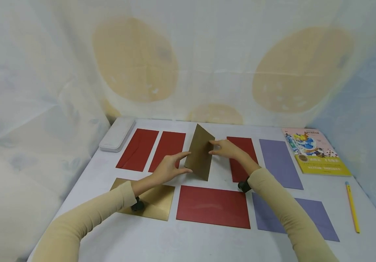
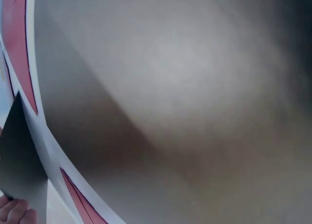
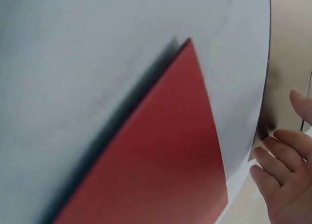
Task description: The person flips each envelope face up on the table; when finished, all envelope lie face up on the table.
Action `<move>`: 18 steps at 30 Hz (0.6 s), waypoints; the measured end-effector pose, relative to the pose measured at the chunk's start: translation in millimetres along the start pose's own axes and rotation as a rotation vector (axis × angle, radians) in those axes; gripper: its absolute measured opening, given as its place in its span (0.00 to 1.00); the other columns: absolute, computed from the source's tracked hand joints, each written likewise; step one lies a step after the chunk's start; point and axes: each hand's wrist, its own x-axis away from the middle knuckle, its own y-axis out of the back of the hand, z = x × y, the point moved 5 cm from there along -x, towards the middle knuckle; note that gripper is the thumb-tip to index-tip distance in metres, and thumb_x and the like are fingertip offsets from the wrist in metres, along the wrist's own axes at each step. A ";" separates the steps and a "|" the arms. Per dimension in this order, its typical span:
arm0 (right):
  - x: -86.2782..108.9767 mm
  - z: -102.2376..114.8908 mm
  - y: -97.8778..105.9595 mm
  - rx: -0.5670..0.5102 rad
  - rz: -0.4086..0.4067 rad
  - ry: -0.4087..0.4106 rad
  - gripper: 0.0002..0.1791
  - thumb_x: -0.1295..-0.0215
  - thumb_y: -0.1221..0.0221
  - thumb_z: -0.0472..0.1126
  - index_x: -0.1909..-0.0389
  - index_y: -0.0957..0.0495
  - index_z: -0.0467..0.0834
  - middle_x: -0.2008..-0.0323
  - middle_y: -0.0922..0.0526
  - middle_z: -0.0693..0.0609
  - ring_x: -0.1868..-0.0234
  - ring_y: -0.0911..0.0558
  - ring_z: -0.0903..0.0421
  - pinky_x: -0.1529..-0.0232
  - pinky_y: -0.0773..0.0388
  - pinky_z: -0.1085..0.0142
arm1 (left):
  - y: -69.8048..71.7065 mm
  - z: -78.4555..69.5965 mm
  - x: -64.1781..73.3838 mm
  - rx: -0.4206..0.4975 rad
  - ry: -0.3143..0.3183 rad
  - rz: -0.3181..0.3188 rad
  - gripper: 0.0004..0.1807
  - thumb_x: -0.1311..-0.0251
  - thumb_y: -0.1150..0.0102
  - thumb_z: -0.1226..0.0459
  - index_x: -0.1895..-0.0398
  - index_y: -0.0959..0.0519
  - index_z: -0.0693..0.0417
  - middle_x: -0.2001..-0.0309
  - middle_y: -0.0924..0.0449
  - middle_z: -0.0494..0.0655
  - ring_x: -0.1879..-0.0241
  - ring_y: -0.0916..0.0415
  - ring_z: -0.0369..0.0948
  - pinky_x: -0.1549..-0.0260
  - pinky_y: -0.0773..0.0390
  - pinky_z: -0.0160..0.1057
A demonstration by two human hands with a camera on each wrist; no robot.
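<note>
A gold envelope (image 1: 199,154) stands tilted up above the middle of the table, held between both hands. My left hand (image 1: 168,168) grips its left edge, with thumb and forefinger apart along that side. At the right edge, my right hand (image 1: 228,149) pinches it near the upper part. In the right wrist view, the right hand's fingers (image 3: 278,158) lie against the gold envelope (image 3: 287,44). Left-hand fingers (image 2: 17,213) show at the lower corner of the left wrist view, by the dark side of the envelope (image 2: 22,160).
Another gold envelope (image 1: 156,203) lies under the left forearm. Red envelopes (image 1: 212,207) lie in front, behind and right; purple envelopes (image 1: 281,163) lie further right. A white case (image 1: 117,134) sits back left, a picture book (image 1: 315,151) back right, near a yellow pencil (image 1: 352,207).
</note>
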 end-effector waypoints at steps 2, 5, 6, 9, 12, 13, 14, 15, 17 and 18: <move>0.8 0.9 -1.1 0.008 0.012 0.005 0.35 0.34 0.40 0.47 0.33 0.36 0.32 0.35 0.32 0.36 0.35 0.32 0.41 0.40 0.33 0.49 | -0.7 3.3 -0.5 -0.006 0.019 0.034 0.35 0.51 0.27 0.53 0.39 0.25 0.56 0.84 0.35 0.49 0.83 0.58 0.31 0.84 0.48 0.31; 2.0 1.3 -1.9 0.015 0.026 0.001 0.35 0.34 0.39 0.47 0.33 0.36 0.31 0.35 0.33 0.36 0.34 0.33 0.42 0.39 0.33 0.50 | -2.6 6.3 -0.9 -0.012 0.034 0.099 0.33 0.51 0.27 0.53 0.41 0.23 0.56 0.86 0.41 0.47 0.84 0.53 0.31 0.85 0.48 0.31; 2.1 1.1 -2.3 0.024 0.029 0.002 0.35 0.34 0.39 0.47 0.33 0.36 0.31 0.35 0.33 0.36 0.34 0.33 0.42 0.39 0.33 0.51 | -3.6 7.0 -0.9 -0.020 0.036 0.121 0.33 0.51 0.27 0.52 0.41 0.22 0.56 0.87 0.42 0.45 0.84 0.51 0.31 0.84 0.47 0.31; 2.7 1.8 -2.9 0.058 0.032 0.018 0.35 0.34 0.39 0.46 0.34 0.36 0.29 0.35 0.33 0.35 0.35 0.33 0.42 0.39 0.33 0.51 | -7.1 8.6 -1.0 -0.054 0.027 0.174 0.33 0.50 0.27 0.51 0.42 0.22 0.55 0.87 0.37 0.43 0.83 0.45 0.31 0.83 0.44 0.30; 2.8 2.3 -3.2 0.078 0.030 0.019 0.35 0.34 0.38 0.45 0.34 0.36 0.28 0.35 0.33 0.34 0.34 0.33 0.42 0.39 0.33 0.51 | -10.8 10.1 -1.7 -0.094 0.017 0.205 0.33 0.50 0.28 0.50 0.42 0.22 0.55 0.85 0.32 0.43 0.82 0.43 0.31 0.82 0.42 0.30; 2.6 2.7 -3.4 0.086 0.030 0.020 0.35 0.34 0.38 0.45 0.34 0.36 0.28 0.35 0.34 0.34 0.34 0.33 0.41 0.39 0.34 0.51 | -11.9 10.9 -1.6 -0.105 0.017 0.212 0.33 0.50 0.28 0.50 0.42 0.22 0.56 0.83 0.29 0.44 0.81 0.43 0.32 0.82 0.42 0.30; 2.3 2.7 -3.7 0.091 0.032 0.015 0.35 0.34 0.38 0.45 0.34 0.37 0.28 0.35 0.34 0.34 0.34 0.34 0.41 0.38 0.34 0.51 | -12.8 11.6 -1.7 -0.119 0.018 0.216 0.33 0.50 0.28 0.50 0.42 0.22 0.55 0.80 0.25 0.45 0.80 0.41 0.32 0.81 0.40 0.30; 1.7 2.6 -4.2 0.095 0.034 0.011 0.36 0.34 0.38 0.45 0.34 0.37 0.28 0.35 0.34 0.34 0.34 0.34 0.41 0.38 0.34 0.51 | -13.7 12.3 -2.0 -0.132 0.018 0.218 0.33 0.50 0.28 0.50 0.42 0.22 0.56 0.76 0.21 0.46 0.78 0.38 0.33 0.79 0.38 0.30; 0.6 2.1 -4.9 0.097 0.035 -0.002 0.36 0.35 0.38 0.45 0.34 0.37 0.28 0.34 0.35 0.34 0.33 0.35 0.41 0.37 0.35 0.51 | -15.2 13.0 -2.3 -0.155 0.019 0.222 0.33 0.50 0.29 0.50 0.42 0.22 0.56 0.64 0.16 0.49 0.72 0.32 0.33 0.74 0.32 0.30; 0.0 1.5 -5.4 0.100 0.036 -0.009 0.36 0.35 0.38 0.45 0.34 0.38 0.28 0.34 0.35 0.34 0.33 0.35 0.41 0.37 0.35 0.51 | -15.8 13.2 -2.5 -0.163 0.020 0.223 0.33 0.49 0.29 0.50 0.42 0.22 0.56 0.58 0.16 0.49 0.69 0.29 0.33 0.70 0.29 0.31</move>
